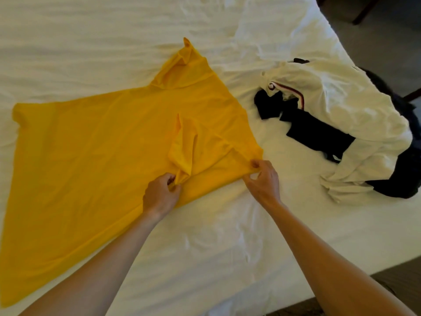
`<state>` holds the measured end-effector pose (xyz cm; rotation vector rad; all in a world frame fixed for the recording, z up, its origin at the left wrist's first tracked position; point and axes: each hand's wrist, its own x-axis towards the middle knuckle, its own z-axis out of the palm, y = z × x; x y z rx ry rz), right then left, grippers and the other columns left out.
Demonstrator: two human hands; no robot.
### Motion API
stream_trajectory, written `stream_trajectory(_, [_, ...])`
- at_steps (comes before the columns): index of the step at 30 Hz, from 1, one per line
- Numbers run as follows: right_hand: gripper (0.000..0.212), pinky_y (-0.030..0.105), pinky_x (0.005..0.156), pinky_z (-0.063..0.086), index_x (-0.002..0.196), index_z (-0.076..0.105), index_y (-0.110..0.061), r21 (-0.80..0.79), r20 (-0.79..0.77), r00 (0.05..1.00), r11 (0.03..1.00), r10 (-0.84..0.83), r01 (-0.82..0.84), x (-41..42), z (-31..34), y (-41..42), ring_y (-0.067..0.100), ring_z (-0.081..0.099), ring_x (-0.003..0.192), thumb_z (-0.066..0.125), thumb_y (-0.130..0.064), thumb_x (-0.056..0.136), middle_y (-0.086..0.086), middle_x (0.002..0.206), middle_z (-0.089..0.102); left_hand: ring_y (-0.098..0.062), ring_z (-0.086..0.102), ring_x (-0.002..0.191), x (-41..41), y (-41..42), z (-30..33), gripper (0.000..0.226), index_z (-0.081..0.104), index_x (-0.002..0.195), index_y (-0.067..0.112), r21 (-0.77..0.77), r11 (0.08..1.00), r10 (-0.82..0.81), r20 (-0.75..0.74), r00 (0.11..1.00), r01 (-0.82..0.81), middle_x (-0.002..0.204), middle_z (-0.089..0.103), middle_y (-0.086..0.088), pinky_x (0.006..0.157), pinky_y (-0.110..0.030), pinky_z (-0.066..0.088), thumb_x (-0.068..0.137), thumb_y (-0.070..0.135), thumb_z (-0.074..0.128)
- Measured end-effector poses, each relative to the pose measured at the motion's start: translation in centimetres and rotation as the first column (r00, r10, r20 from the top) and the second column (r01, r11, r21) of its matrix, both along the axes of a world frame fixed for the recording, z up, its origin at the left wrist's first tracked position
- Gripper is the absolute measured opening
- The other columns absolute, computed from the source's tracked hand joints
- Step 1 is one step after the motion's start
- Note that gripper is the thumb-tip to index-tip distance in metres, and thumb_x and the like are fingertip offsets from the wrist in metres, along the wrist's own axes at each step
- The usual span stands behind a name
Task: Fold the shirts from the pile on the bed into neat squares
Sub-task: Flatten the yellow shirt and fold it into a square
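While our hands pinch the near sleeve, left [162,193] at its cuff, right [262,179] at the shoulder, the shirt [91,156] stretches leftward across the bed [227,247].

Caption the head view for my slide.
Both hands pinch the yellow shirt beside the unfolded pile.

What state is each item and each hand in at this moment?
Yellow shirt: spread on the bed, near sleeve bunched up, not yet folded.
Left hand: pinching the bunched sleeve.
Right hand: pinching the shirt's edge near the shoulder.
Pile of shirts: crumpled heap of white and dark clothes, unfolded.
Bed sheet: white, wrinkled.
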<state>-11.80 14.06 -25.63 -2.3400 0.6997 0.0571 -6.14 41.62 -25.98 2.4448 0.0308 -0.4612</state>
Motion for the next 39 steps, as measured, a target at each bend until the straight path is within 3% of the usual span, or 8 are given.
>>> stream_trajectory(4, [0.040, 0.040, 0.090, 0.049, 0.130, 0.060, -0.014, -0.017, -0.038, 0.999, 1.000, -0.015, 0.015, 1.3, -0.6, -0.8, 0.024, 0.057, 0.109, 0.065, -0.022, 0.091, 0.007, 0.124, 0.060, -0.033, 0.065, 0.087, 0.7, 0.0, -0.5, 0.007, 0.069, 0.095, 0.016, -0.023, 1.000, 0.001, 0.083, 0.997, 0.001, 0.092, 0.071, -0.007, 0.069, -0.043, 0.049, 0.091, 0.022, 0.067])
stream_trajectory(9, [0.038, 0.047, 0.089, 0.043, 0.130, 0.056, -0.017, -0.235, -0.173, 0.985, 0.971, 0.001, -0.042, 1.1, -0.4, -0.3, 0.035, 0.052, 0.112, 0.057, -0.014, 0.092, 0.011, 0.124, 0.054, -0.032, 0.064, 0.105, -0.3, 1.0, -0.5, 0.032, 0.069, 0.114, 0.011, -0.004, 0.999, -0.038, 0.063, 0.997, 0.038, 0.115, 0.069, -0.011, 0.087, -0.041, 0.051, 0.084, 0.019, 0.075])
stream_trajectory(13, [0.047, 0.047, 0.080, 0.041, 0.124, 0.060, -0.014, -0.391, 0.068, 0.984, 0.912, 0.165, -0.126, 0.5, 0.5, 5.2, 0.037, 0.051, 0.104, 0.065, -0.011, 0.077, 0.014, 0.119, 0.056, -0.031, 0.060, 0.108, -2.3, 4.4, -0.3, 0.040, 0.066, 0.118, 0.014, 0.083, 0.993, -0.095, 0.117, 0.989, 0.086, 0.116, 0.064, -0.009, 0.084, -0.041, 0.053, 0.079, 0.012, 0.074])
stream_trajectory(19, [0.037, 0.041, 0.072, 0.045, 0.112, 0.065, -0.022, -0.309, 0.114, 0.722, 0.715, 0.682, -0.627, 1.6, -0.2, 17.0, 0.029, 0.058, 0.098, 0.065, -0.016, 0.076, 0.002, 0.118, 0.062, -0.036, 0.063, 0.090, -5.0, 12.9, -0.2, 0.045, 0.069, 0.108, 0.010, 0.280, 0.954, -0.175, 0.223, 0.959, 0.109, 0.102, 0.067, -0.009, 0.070, -0.043, 0.056, 0.066, 0.006, 0.085])
stream_trajectory(25, [0.035, 0.039, 0.064, 0.045, 0.100, 0.072, -0.025, -0.348, -0.029, 0.589, 0.544, 0.808, -0.763, 3.1, -1.5, 23.5, 0.030, 0.061, 0.083, 0.084, -0.022, 0.068, 0.002, 0.104, 0.067, -0.037, 0.060, 0.083, -7.8, 23.8, 0.1, 0.042, 0.069, 0.094, 0.013, 0.445, 0.894, -0.166, 0.206, 0.964, 0.058, 0.095, 0.067, -0.007, 0.064, -0.042, 0.052, 0.056, 0.003, 0.084])
stream_trajectory(29, [0.010, 0.038, 0.061, 0.041, 0.082, 0.073, -0.025, -0.348, -0.037, 0.625, 0.577, 0.779, -0.739, 4.5, -1.1, 24.1, 0.030, 0.062, 0.073, 0.071, -0.027, 0.072, 0.001, 0.081, 0.067, -0.036, 0.065, 0.077, -6.6, 28.5, 2.3, 0.018, 0.074, 0.082, 0.015, 0.420, 0.907, -0.036, 0.165, 0.986, -0.037, 0.083, 0.071, -0.006, 0.060, -0.039, 0.052, 0.071, 0.012, 0.060])
stream_trajectory(33, [0.027, 0.041, 0.068, 0.041, 0.076, 0.068, -0.022, -0.297, 0.023, 0.695, 0.669, 0.719, -0.682, 6.5, 0.1, 24.3, 0.028, 0.063, 0.073, 0.045, -0.037, 0.076, 0.000, 0.074, 0.067, -0.034, 0.066, 0.077, -2.1, 31.4, 4.2, 0.015, 0.073, 0.080, 0.023, 0.256, 0.960, 0.096, 0.087, 0.992, -0.115, 0.080, 0.073, -0.003, 0.063, -0.035, 0.047, 0.076, 0.028, 0.059])
stream_trajectory(39, [0.042, 0.047, 0.079, 0.040, 0.114, 0.066, -0.018, -0.443, 0.048, 0.856, 0.779, 0.515, -0.443, 5.9, -0.6, 25.5, 0.033, 0.056, 0.099, 0.056, -0.030, 0.075, 0.008, 0.113, 0.062, -0.022, 0.059, 0.082, 1.7, 33.6, 2.8, 0.023, 0.068, 0.109, 0.020, 0.002, 0.848, 0.527, 0.090, 0.845, -0.530, 0.093, 0.067, 0.000, 0.068, -0.034, 0.046, 0.086, 0.023, 0.067])
